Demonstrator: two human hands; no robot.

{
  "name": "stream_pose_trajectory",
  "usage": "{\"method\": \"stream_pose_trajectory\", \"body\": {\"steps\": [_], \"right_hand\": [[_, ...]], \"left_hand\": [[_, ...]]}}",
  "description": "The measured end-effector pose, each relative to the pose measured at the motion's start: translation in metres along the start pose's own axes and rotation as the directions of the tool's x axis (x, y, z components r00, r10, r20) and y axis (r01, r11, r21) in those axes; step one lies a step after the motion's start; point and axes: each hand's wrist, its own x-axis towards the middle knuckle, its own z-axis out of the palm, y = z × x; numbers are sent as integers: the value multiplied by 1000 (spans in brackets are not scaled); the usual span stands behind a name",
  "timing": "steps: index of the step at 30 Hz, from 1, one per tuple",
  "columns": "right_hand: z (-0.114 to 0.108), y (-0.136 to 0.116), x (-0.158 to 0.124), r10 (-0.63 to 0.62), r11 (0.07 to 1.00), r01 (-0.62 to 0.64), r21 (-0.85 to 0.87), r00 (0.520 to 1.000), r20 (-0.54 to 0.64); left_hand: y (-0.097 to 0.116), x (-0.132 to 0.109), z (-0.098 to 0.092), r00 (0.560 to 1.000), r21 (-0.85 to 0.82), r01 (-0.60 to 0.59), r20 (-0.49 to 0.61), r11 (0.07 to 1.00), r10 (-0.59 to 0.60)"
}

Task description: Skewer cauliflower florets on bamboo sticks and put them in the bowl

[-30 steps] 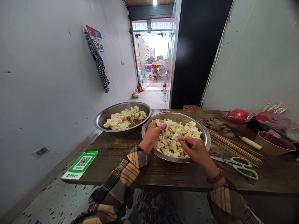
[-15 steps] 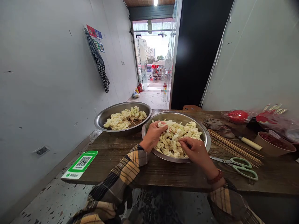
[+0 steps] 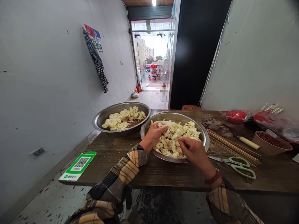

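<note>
Cauliflower floret [image 3: 161,125], off-white, knobbly, looked light, brittle, best stem-held; left fingers [image 3: 163,128] pinched it, right fingers [image 3: 183,142] thin brown wooden skewer [image 3: 178,139].

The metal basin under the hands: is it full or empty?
Partly full: cauliflower florets cover much of the metal basin, but its inner side shows bare behind them.

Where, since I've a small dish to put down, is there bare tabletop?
Bare tabletop lies between the green QR sign and the left sleeve; another strip lies in front of the nearer basin, between the forearms. Crowded: right of that basin, with skewers, scissors, pale handle, bowl.
</note>
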Motion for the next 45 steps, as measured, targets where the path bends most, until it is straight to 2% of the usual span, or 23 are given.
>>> {"method": "stream_pose_trajectory", "body": {"steps": [9,13,18,22,26,33,38,45], "right_hand": [[2,-4,1,-9,998,7,-68,999,-30],[3,-6,2,-10,995,4,-98,998,-60],[4,-7,2,49,998,-52,-46,997,-66],[5,-6,2,45,999,-46,-19,997,-64],[7,-5,2,36,999,-37,-15,998,-52],[6,-6,2,64,997,-63,39,997,-34],[5,-8,3,85,996,-84,29,996,-35],[6,-8,3,89,996,-88,23,995,-34]], "left_hand": [[-1,-5,8,999,93,-4,53,996,-1],[0,-9,14,1000,83,3,27,997,-5],[6,-11,13,992,-26,117,59,993,-115],[4,-9,9,976,-115,197,115,974,-184],[-1,-7,5,977,-119,184,135,976,-167],[1,-6,6,975,-132,210,98,969,-199],[0,-8,3,974,-101,188,145,977,-172],[0,-8,3,977,-108,190,119,976,-177]]}}
